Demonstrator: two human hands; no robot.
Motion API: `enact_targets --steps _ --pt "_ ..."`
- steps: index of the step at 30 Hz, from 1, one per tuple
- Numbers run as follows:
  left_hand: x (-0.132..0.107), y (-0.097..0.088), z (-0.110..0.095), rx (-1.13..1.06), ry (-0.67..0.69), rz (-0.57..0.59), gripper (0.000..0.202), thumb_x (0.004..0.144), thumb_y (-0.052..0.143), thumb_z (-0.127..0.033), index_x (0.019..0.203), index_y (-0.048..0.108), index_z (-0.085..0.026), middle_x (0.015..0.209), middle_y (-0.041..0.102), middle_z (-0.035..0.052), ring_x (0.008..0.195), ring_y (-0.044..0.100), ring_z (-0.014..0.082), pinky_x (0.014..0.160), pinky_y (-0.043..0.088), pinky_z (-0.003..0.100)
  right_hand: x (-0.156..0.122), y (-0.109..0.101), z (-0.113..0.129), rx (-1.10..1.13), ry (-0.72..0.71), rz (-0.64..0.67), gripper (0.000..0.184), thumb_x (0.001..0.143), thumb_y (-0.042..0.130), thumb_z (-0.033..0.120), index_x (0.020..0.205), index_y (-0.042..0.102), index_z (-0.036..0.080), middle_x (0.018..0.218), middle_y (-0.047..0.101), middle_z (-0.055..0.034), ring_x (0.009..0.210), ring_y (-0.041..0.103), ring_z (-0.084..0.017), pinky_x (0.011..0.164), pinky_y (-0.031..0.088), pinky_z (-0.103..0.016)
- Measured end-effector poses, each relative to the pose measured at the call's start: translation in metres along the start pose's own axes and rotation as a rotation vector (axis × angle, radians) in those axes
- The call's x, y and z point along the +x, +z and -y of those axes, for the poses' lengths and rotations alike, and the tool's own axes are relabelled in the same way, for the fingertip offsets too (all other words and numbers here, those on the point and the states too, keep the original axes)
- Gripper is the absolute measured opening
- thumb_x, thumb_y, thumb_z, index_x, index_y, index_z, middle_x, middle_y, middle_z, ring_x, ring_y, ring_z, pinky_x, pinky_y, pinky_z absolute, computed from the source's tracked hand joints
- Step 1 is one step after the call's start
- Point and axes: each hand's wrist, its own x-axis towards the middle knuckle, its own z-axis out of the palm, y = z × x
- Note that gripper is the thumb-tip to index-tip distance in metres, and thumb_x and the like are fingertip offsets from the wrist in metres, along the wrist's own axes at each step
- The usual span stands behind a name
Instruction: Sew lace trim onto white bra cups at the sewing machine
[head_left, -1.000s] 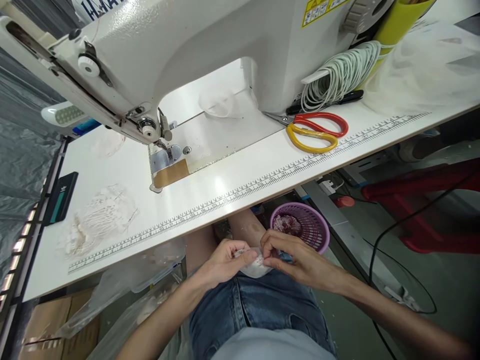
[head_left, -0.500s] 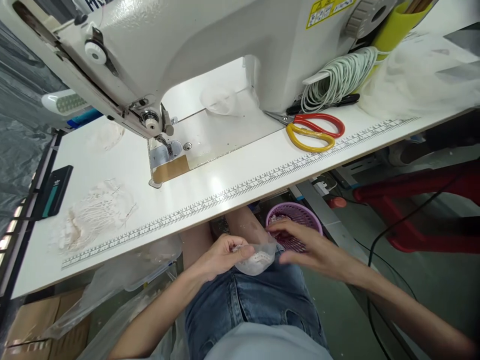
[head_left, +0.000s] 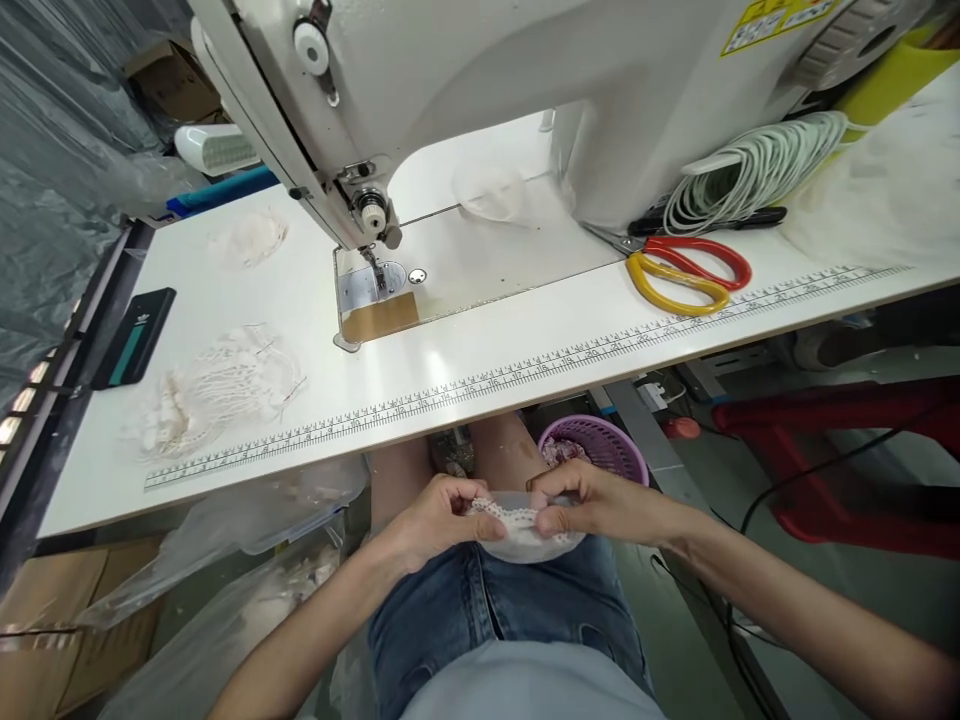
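Head view: both hands are working below the near edge of the table (head_left: 525, 345), over the blue jeans (head_left: 420, 610); the left hand (head_left: 442, 520) is pinching one end of a sheer white piece (head_left: 517, 548), thumb set narrowly against fingers; the right hand (head_left: 589, 503) is gripping the other end in a similar narrow pinch; the piece is spanning the gap between them, its lower edge bowing downward, with a white openwork trim (head_left: 514, 515) running along its upper part; as to progress, the trim is lying along the piece over the visible stretch, and that much is being judged as in place; whether stitches or fingers alone are securing it cannot be told at this size; the ends are hiding under the fingers, so the completeness of the edge is going unverified, as is any finishing left; the piece is being handled off the sewing machine (head_left: 480, 90); a round sheer scrap (head_left: 491, 192) is lying on the machine bed; gathered lace (head_left: 240, 375) is resting at the left of the table; scissors (head_left: 679, 268) are lying to the right, near a coil of pale cord (head_left: 757, 170); a purple basket (head_left: 630, 452) holding patterned cloth (head_left: 564, 452) is standing below, beyond the right hand.
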Motion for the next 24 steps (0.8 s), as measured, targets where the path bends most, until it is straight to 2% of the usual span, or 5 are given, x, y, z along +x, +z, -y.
enact_targets --steps 5,8,12,19,24 --pt "-0.004 -0.007 0.006 0.010 0.143 0.038 0.054 0.070 0.062 -0.059 0.049 0.048 -0.011 0.059 0.036 -0.0036 0.056 0.028 0.0065 0.053 0.016 0.025 0.008 0.006 -0.008 0.152 -0.025 0.051 0.031 0.078 0.066 0.041 0.071 0.063 0.011 0.064 0.052 0.0002 0.061 0.043 -0.010 0.056 0.030 -0.023" --pt "-0.008 -0.007 0.007 -0.064 0.116 0.026 0.051 0.066 0.065 -0.060 0.056 0.054 -0.011 0.062 0.039 -0.0026 0.058 0.032 0.0074 0.054 0.019 0.024 0.012 0.011 -0.008 0.197 -0.057 0.051 0.030 0.081 0.063 0.039 0.069 0.062 0.012 0.067 0.049 0.0012 0.061 0.041 -0.009 0.055 0.028 -0.022" --pt "-0.014 -0.006 0.006 -0.125 0.019 0.024 0.039 0.056 0.080 -0.043 0.067 0.061 -0.011 0.063 0.043 -0.0028 0.059 0.037 0.0082 0.055 0.023 0.022 0.017 0.016 -0.007 0.201 -0.076 0.027 0.030 0.082 0.062 0.038 0.066 0.061 0.013 0.065 0.043 0.0030 0.058 0.036 -0.008 0.053 0.024 -0.023" --pt "-0.017 -0.012 0.014 -0.165 0.128 0.037 0.046 0.070 0.066 -0.053 0.056 0.055 -0.010 0.063 0.040 -0.0025 0.060 0.033 0.0078 0.056 0.021 0.023 0.020 0.021 -0.014 0.155 -0.087 0.030 0.029 0.085 0.058 0.039 0.072 0.063 0.013 0.071 0.045 0.0009 0.063 0.039 -0.010 0.057 0.027 -0.024" --pt "-0.018 -0.010 0.009 -0.180 0.025 0.008 0.044 0.051 0.081 -0.047 0.063 0.058 -0.011 0.062 0.043 -0.0034 0.060 0.037 0.0083 0.056 0.023 0.022 0.019 0.022 -0.012 0.151 -0.091 0.035 0.031 0.086 0.057 0.040 0.071 0.059 0.013 0.071 0.043 0.0016 0.062 0.037 -0.009 0.055 0.026 -0.023"
